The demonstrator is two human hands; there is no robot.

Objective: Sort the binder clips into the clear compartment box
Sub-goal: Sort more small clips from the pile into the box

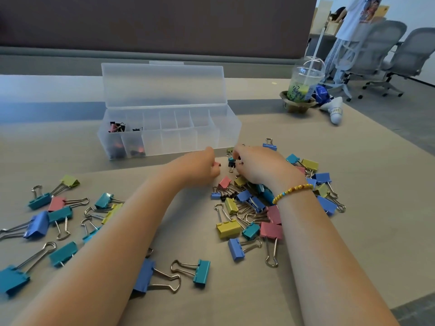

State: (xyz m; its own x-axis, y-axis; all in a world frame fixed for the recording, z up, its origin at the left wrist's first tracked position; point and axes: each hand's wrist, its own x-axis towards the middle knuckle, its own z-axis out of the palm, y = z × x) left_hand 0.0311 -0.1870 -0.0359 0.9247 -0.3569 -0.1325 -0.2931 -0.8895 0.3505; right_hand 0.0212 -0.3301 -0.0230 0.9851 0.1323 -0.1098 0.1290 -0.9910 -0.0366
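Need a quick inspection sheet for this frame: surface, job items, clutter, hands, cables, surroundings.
Surface: tan table, grey strip behind the box.
Job's things: clear compartment box, lid open; small clips in its two leftmost compartments, the others look empty. Loose binder clips in two spreads: left group and right pile.
Clutter: domed drink cup with straw on a holder, blue wrapper and white object beside it, far right.
Grippers: left hand closed on a small pink clip; right hand picking in the pile, grasp unclear; beaded bracelet on its wrist.
Cables: nothing seen.
Surroundings: dark partition, grey office chairs, a person standing far right.
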